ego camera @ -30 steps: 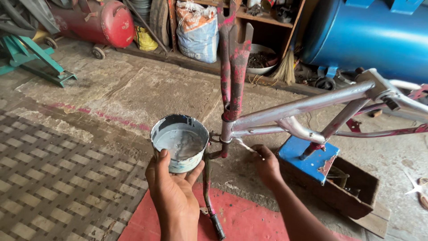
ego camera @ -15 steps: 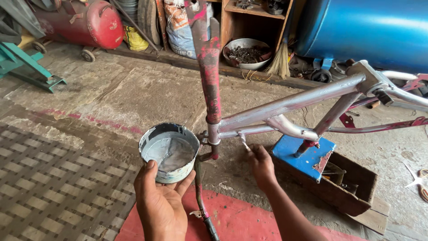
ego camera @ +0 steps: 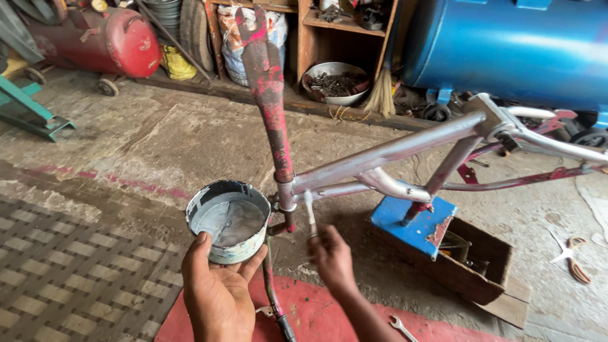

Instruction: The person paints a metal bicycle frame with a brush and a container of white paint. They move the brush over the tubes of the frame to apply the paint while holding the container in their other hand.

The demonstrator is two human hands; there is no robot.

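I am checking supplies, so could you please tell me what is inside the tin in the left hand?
The tin in the left hand holds pale grey paint; its depth cannot be seen.

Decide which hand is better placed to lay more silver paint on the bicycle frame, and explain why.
Probably the right hand: it holds the small paintbrush beside the silver-grey metal bicycle frame. The left hand is busy holding the round paint tin.
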